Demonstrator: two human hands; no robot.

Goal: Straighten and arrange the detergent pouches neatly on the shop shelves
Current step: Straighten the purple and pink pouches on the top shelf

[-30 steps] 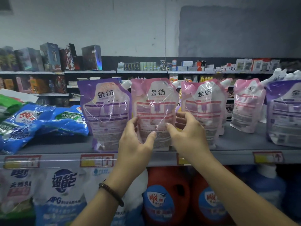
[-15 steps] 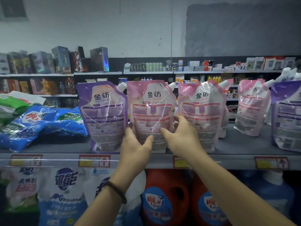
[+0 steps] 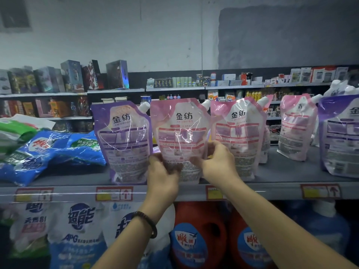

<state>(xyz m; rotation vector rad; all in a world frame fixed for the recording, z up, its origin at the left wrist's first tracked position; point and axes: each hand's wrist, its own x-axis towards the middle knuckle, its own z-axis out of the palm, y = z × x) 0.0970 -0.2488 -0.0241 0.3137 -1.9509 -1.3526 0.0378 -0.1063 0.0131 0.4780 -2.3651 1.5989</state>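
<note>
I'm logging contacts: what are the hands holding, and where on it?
The middle pink pouch, low down: left hand grips its left edge, right hand its right edge.

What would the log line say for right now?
left hand: grips middle pink pouch | right hand: grips same pouch | pouch: upright on shelf | step: straightening

Before you, the middle pouch is pink and white with black characters, the left pouch purple and white, the detergent bags blue, the jugs red with blue labels.
</note>
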